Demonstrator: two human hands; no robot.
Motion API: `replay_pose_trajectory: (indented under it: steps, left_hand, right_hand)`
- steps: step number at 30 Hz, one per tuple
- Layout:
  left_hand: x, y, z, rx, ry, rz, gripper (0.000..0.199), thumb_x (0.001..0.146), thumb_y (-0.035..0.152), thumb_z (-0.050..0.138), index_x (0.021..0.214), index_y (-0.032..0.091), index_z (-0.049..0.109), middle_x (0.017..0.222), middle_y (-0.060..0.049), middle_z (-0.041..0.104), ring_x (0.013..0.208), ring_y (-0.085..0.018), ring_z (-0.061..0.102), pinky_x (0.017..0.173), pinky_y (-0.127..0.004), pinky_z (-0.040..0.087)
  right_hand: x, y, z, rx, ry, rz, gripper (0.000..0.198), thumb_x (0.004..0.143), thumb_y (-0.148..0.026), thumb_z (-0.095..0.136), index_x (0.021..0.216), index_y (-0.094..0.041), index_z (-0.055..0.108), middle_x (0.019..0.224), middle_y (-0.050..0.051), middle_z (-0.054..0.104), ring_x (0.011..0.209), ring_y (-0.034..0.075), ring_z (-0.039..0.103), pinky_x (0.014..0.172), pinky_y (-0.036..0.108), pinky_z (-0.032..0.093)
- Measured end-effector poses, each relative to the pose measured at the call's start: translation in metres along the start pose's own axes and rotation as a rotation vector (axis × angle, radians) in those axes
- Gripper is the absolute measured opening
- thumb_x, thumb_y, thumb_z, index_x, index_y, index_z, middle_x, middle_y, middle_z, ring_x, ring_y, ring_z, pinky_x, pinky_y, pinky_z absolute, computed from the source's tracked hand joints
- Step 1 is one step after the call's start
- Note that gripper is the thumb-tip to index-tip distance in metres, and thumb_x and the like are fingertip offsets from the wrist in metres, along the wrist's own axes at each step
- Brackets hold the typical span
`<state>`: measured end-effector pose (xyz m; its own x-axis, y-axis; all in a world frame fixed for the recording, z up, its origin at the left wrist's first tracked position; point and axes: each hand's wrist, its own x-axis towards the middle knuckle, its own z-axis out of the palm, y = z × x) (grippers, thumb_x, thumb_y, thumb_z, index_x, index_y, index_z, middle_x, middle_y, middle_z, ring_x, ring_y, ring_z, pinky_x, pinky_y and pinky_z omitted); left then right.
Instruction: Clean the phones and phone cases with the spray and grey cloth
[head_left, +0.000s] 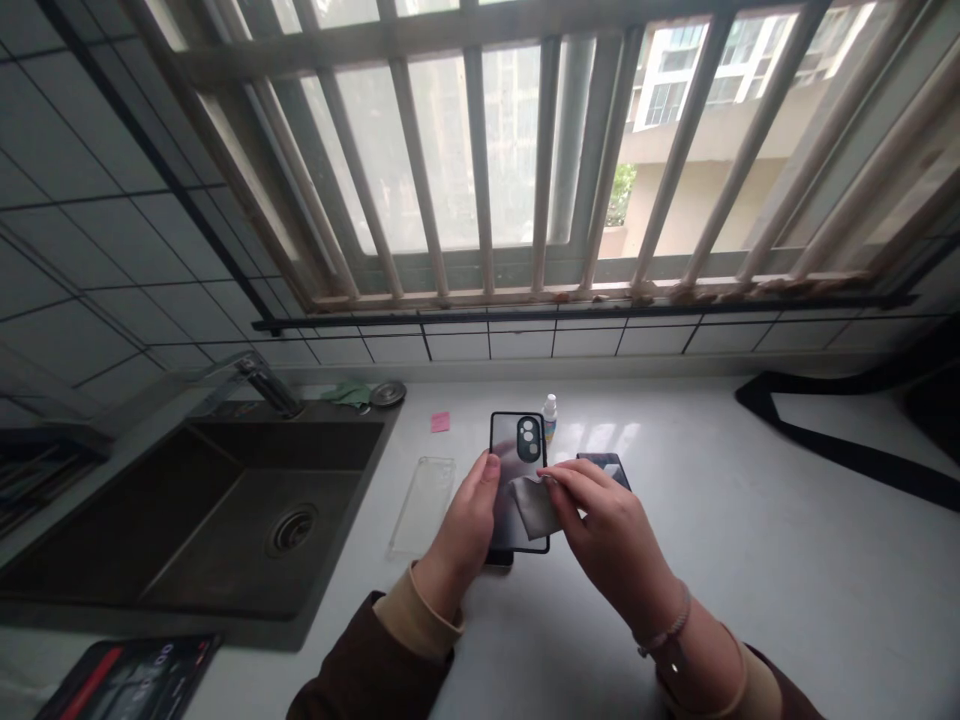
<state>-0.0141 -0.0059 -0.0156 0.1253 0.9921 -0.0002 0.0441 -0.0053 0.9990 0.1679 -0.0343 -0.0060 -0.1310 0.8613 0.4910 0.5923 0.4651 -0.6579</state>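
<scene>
My left hand [472,505] grips the left edge of a translucent phone case [505,437] with a black frame and a camera cutout at its top right. The case is upright above the counter, its back towards me. Between the thumb and fingers of my right hand [600,510] is a small grey cloth [534,508], which hangs in front of the lower right of the case. A dark object [499,561], partly hidden, shows just below the case. To the left lies a clear phone case [424,505]. A dark phone [602,465] lies partly behind my right hand.
A small white-capped bottle [550,415] stands behind the held case. A pink note [440,422] lies on the white counter [750,580]. At left are a dark sink [225,540], its faucet [266,385], a green cloth [346,394] and a strainer [388,393]. A black strap [832,440] lies right.
</scene>
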Motion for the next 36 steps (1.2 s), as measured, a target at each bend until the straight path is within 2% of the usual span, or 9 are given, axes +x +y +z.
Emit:
replay_pose_trajectory:
  steps: [4, 10, 14, 17, 21, 25, 28, 32, 36]
  left_hand:
    - [-0.003, 0.008, 0.007, -0.498, -0.201, -0.252, 0.077, 0.101, 0.076, 0.037, 0.145, 0.018, 0.062, 0.132, -0.016, 0.073, 0.124, -0.033, 0.068, 0.106, -0.047, 0.054]
    - [-0.007, 0.025, 0.002, -0.544, -0.293, -0.330, 0.074, 0.103, 0.076, 0.028, 0.159, 0.032, 0.048, 0.145, -0.013, 0.068, 0.127, -0.035, 0.068, 0.102, -0.058, 0.055]
    - [-0.009, 0.027, 0.004, -0.604, -0.296, -0.319, 0.076, 0.103, 0.075, 0.027, 0.161, 0.029, 0.046, 0.144, -0.015, 0.068, 0.126, -0.036, 0.068, 0.102, -0.058, 0.055]
    - [-0.008, 0.024, 0.006, -0.618, -0.281, -0.330, 0.079, 0.103, 0.075, 0.027, 0.160, 0.025, 0.049, 0.135, -0.017, 0.072, 0.123, -0.037, 0.070, 0.105, -0.056, 0.054]
    - [-0.008, 0.020, 0.005, -0.799, -0.297, -0.408, 0.073, 0.105, 0.073, 0.029, 0.165, 0.032, 0.040, 0.134, -0.014, 0.073, 0.122, -0.035, 0.072, 0.111, -0.059, 0.050]
    - [-0.009, 0.019, 0.003, -0.925, -0.321, -0.474, 0.071, 0.109, 0.065, 0.030, 0.163, 0.022, 0.043, 0.131, -0.022, 0.073, 0.118, -0.037, 0.073, 0.110, -0.060, 0.049]
    - [-0.012, 0.016, 0.007, -0.898, -0.352, -0.485, 0.070, 0.110, 0.060, 0.031, 0.162, 0.015, 0.044, 0.129, -0.026, 0.072, 0.110, -0.035, 0.075, 0.103, -0.057, 0.055]
    - [-0.019, 0.004, 0.015, -0.824, -0.438, -0.485, 0.063, 0.111, 0.057, 0.036, 0.163, 0.023, 0.045, 0.123, -0.021, 0.076, 0.101, -0.033, 0.078, 0.092, -0.052, 0.060]
    - [-0.023, -0.006, 0.022, -0.805, -0.404, -0.511, 0.054, 0.110, 0.050, 0.048, 0.148, 0.015, 0.063, 0.127, -0.019, 0.076, 0.111, -0.032, 0.076, 0.104, -0.049, 0.057]
  right_hand:
    - [0.003, -0.002, -0.005, 0.239, -0.036, 0.164, 0.030, 0.109, -0.038, 0.054, 0.112, -0.022, 0.079, 0.116, 0.011, 0.077, 0.105, 0.024, 0.073, 0.088, 0.033, 0.059]
    - [0.004, 0.018, -0.004, 0.566, 0.159, 0.559, 0.040, 0.101, -0.055, 0.063, 0.113, -0.018, 0.075, 0.106, 0.010, 0.081, 0.091, 0.024, 0.075, 0.077, 0.031, 0.061]
    - [0.012, 0.025, -0.002, 0.918, 0.295, 0.747, 0.039, 0.092, -0.051, 0.074, 0.111, -0.017, 0.072, 0.098, 0.009, 0.080, 0.083, 0.023, 0.077, 0.070, 0.033, 0.065]
    - [0.017, 0.023, -0.003, 1.118, 0.347, 0.821, 0.037, 0.087, -0.042, 0.081, 0.112, -0.016, 0.072, 0.103, 0.010, 0.080, 0.084, 0.021, 0.078, 0.072, 0.032, 0.067]
    - [0.019, 0.022, -0.004, 1.192, 0.343, 0.842, 0.046, 0.077, -0.035, 0.092, 0.114, -0.016, 0.072, 0.108, 0.010, 0.081, 0.087, 0.019, 0.079, 0.075, 0.027, 0.068]
    - [0.018, 0.027, -0.010, 1.100, 0.391, 0.752, 0.059, 0.077, -0.041, 0.094, 0.124, -0.017, 0.069, 0.111, 0.010, 0.082, 0.096, 0.022, 0.080, 0.080, 0.028, 0.068]
    - [0.014, 0.026, -0.016, 0.716, 0.482, 0.601, 0.054, 0.091, -0.050, 0.081, 0.134, -0.019, 0.070, 0.111, 0.011, 0.083, 0.097, 0.027, 0.082, 0.081, 0.035, 0.069]
    - [0.003, 0.020, -0.009, 0.020, 0.402, 0.151, 0.032, 0.105, -0.031, 0.064, 0.134, -0.026, 0.075, 0.124, 0.009, 0.081, 0.110, 0.029, 0.080, 0.097, 0.041, 0.067]
    - [-0.005, 0.015, 0.011, -0.169, 0.191, -0.226, 0.045, 0.105, -0.007, 0.051, 0.142, -0.022, 0.071, 0.143, 0.009, 0.072, 0.131, 0.026, 0.071, 0.117, 0.041, 0.057]
